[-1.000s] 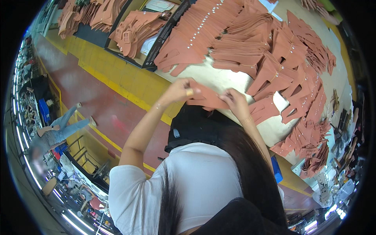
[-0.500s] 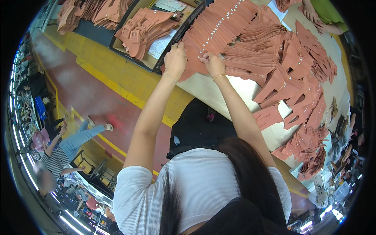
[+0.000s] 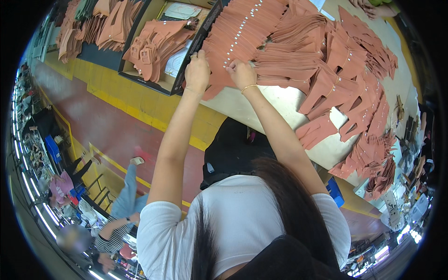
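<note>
A long row of overlapping terracotta, leather-like pieces lies on the pale table in front of me. Small white tags run in a line along the row. My left hand is closed at the row's left edge, its fingers curled on the nearest piece. Near the close end of the tag line, my right hand has thumb and fingers pinched together just over the pieces. Whatever sits in that pinch is too small to make out. More fanned stacks lie right beside this hand.
A black-sided box with cut pieces and papers stands left of the row. Other bundles lie beyond it. Cut-out pieces spread along the right side. Another person's hands rest at the far right; a person in stripes is behind left.
The view has shifted, so the table and box sit further left in the picture. Both hands keep their places at the row's near end. The person behind left has moved closer.
</note>
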A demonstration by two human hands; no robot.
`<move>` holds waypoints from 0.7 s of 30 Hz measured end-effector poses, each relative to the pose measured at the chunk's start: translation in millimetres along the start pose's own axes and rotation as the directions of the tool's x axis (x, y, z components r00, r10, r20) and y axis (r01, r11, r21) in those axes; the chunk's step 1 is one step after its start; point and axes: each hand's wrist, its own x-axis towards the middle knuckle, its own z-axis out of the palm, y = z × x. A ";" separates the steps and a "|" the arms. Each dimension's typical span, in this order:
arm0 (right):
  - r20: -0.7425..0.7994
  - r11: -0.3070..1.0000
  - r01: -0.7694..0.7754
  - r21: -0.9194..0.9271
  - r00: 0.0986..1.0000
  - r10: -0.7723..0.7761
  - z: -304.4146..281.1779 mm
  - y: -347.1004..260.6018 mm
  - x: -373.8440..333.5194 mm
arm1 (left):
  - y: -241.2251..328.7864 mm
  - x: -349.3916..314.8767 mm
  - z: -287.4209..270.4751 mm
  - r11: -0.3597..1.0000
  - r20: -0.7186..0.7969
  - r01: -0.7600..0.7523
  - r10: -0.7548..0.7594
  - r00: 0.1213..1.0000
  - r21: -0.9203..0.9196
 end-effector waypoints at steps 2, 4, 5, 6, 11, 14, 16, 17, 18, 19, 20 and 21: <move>-0.102 0.994 0.065 -0.084 0.992 -0.074 -1.7 -3.0 -7.4 | 6.7 -9.1 0.7 0.999 -0.077 -0.031 0.033 0.996 0.021; -0.196 0.987 0.160 -0.020 0.967 -0.161 -12.8 -2.4 -18.0 | 11.4 -17.7 6.1 0.994 -0.080 -0.109 0.111 0.991 0.029; -0.232 0.983 0.185 -0.003 0.956 -0.180 -21.0 -0.5 -26.3 | 9.6 -23.1 8.2 0.974 -0.128 -0.221 0.225 0.966 0.044; -0.183 0.976 0.205 0.080 0.965 -0.188 -31.6 3.8 -38.4 | 8.9 -26.3 12.6 0.944 -0.155 -0.326 0.331 0.931 0.055; -0.150 0.937 0.178 0.301 0.979 -0.138 -111.5 63.3 -133.3 | 0.6 -35.9 30.3 0.950 0.097 -0.311 0.306 0.947 0.033; -0.278 0.929 -0.058 0.365 0.946 0.168 -158.4 120.3 -185.1 | -2.8 -37.2 29.9 0.956 0.142 -0.292 0.286 0.948 0.021; -0.380 0.957 -0.210 0.202 0.884 0.274 -190.1 170.0 -207.1 | -0.3 -40.4 28.7 0.966 0.144 -0.259 0.256 0.956 0.003; -0.414 0.944 -0.324 0.065 0.852 0.321 -201.3 194.7 -210.0 | 2.6 -43.0 27.9 0.973 0.147 -0.231 0.229 0.962 -0.003; -0.484 0.953 -0.297 -0.064 0.844 0.230 -211.0 216.0 -215.6 | 7.1 -46.0 26.8 0.971 0.101 -0.239 0.240 0.965 -0.028; -0.515 0.924 -0.342 -0.169 0.830 0.213 -219.2 234.4 -220.3 | 13.0 -49.5 25.7 0.972 0.066 -0.227 0.230 0.971 -0.054; -0.529 0.870 -0.421 -0.258 0.815 0.238 -222.9 248.8 -222.6 | 20.5 -53.5 24.9 0.982 0.061 -0.164 0.171 0.983 -0.097; -0.513 0.877 -0.378 -0.297 0.838 0.188 -223.5 259.2 -222.0 | 30.3 -59.4 25.4 0.976 -0.005 -0.207 0.207 0.978 -0.069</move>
